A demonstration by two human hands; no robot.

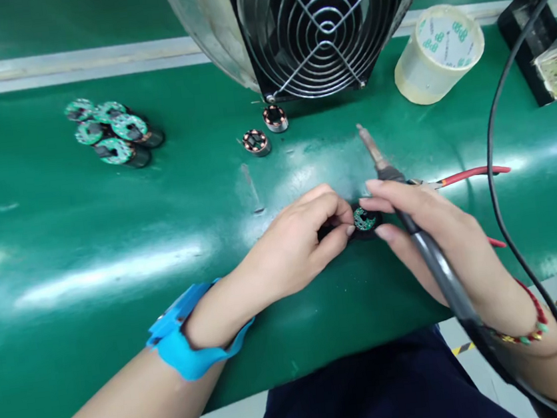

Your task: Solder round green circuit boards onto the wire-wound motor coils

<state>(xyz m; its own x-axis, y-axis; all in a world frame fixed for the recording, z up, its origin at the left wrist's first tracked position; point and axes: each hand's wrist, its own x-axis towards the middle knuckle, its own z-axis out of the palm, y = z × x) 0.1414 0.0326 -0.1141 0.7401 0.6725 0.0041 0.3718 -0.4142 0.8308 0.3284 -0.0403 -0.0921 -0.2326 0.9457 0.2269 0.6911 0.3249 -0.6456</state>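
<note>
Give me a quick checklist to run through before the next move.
1. Soldering iron held in the right hand: ok.
2. Iron's tip clear of both hands: ok, it points away, toward the fan.
3. Left hand at the small green circuit board: ok, fingers at its edge; firmness cannot tell.
4. Cable clear of the red-handled pliers: cannot tell, it crosses before them in this view.
5. Iron hot: cannot tell.
</note>
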